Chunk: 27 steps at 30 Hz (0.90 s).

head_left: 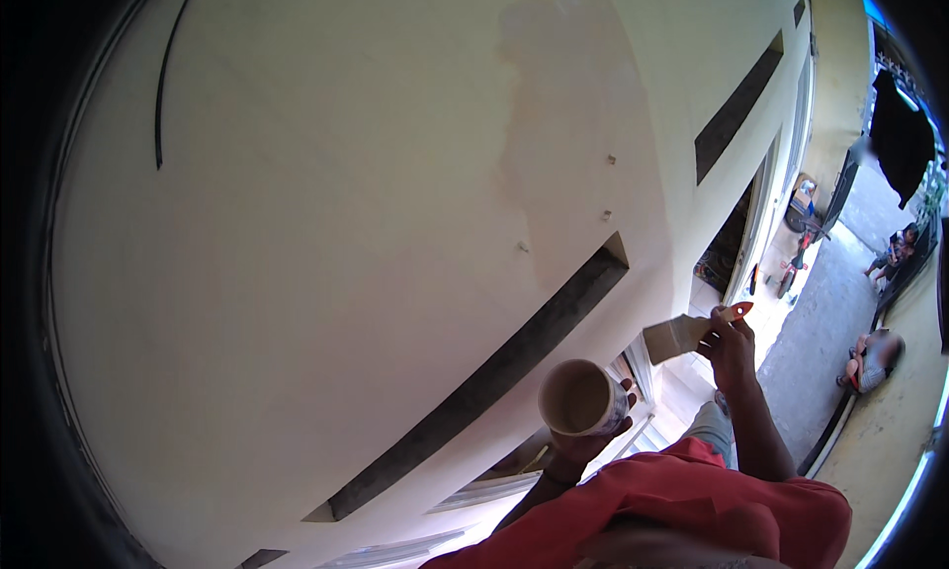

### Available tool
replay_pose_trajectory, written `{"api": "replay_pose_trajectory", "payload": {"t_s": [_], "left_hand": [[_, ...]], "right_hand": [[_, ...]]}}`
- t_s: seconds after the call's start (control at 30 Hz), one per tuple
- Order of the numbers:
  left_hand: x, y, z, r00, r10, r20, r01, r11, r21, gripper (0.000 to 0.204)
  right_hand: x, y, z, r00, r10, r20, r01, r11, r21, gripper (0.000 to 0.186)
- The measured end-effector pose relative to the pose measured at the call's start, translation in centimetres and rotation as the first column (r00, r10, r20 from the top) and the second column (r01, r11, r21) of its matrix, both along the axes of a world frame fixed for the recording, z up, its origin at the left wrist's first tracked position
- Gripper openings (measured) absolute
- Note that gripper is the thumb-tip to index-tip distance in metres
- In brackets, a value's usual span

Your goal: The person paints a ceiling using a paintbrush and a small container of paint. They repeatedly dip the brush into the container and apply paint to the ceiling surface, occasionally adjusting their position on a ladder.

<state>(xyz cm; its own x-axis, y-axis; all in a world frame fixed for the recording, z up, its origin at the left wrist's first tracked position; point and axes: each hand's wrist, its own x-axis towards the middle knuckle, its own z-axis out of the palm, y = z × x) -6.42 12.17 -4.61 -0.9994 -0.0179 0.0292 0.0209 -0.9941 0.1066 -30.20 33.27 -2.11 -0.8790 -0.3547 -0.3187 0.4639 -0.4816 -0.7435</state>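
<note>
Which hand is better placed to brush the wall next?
Probably the right hand: it grips the flat paintbrush, while the left hand is occupied holding the cup.

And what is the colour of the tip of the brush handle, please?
The brush handle's tip is orange-red; the head view shows it best.

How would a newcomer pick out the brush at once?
From the big pale wall, follow its longest dark slot to the upper right end. Below and right of that end, the right hand holds the brush. Unlike the round, open cup in the left hand, it is flat and wide, with a red handle end.
</note>
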Motion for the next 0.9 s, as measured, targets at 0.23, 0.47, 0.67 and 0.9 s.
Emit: {"api": "replay_pose_trajectory", "payload": {"t_s": [0.23,0.47,0.67,0.9], "left_hand": [[-0.9,-0.5,-0.9,0.997,0.040,-0.059,-0.043,0.998,-0.042,0.103],[-2.5,-1.0,-0.3,0.986,0.125,-0.106,-0.121,0.992,0.043,0.087],[-1.7,-1.1,1.4,0.970,0.244,-0.021,-0.242,0.968,0.060,0.077],[-1.1,-0.9,2.4,0.906,0.399,0.142,-0.372,0.910,-0.184,0.076]], "right_hand": [[-1.1,-2.3,8.5,0.955,0.018,-0.296,-0.097,0.962,-0.254,0.025],[3.0,-4.1,15.8,0.584,-0.098,-0.806,-0.247,0.924,-0.291,0.029],[4.0,-7.1,15.1,0.264,0.128,-0.956,-0.330,0.943,0.035,0.034],[5.2,-9.3,15.8,0.092,0.446,-0.890,-0.216,0.882,0.420,0.021]]}}
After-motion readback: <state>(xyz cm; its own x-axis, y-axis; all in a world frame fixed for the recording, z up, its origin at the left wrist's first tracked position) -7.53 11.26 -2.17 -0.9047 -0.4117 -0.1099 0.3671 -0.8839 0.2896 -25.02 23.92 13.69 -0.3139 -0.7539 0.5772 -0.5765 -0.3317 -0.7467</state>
